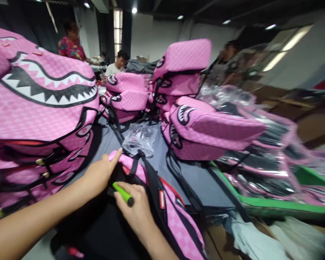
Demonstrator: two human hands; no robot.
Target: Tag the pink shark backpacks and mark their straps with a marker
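A pink and black backpack point(176, 220) lies in front of me, its black back panel toward me and its pink checkered side to the right. At its top edge is my left hand point(97, 175), closed on the fabric with the index finger stretched along the pink part. The other fingers are partly hidden. My right hand point(137, 207) wraps round a bright green pen-like tool point(123, 194) with a black end, held over the dark back near the top strap. The tool's working tip is hidden. Just beyond the backpack lies a crumpled clear plastic bag point(141, 139).
Large pink backpacks with shark mouths point(51, 86) are stacked at the left. More pink backpack stacks point(189, 57) stand farther back. To the right, plastic-wrapped backpacks point(271, 159) fill a green-edged bin point(260, 202). Several people point(73, 45) are in the background.
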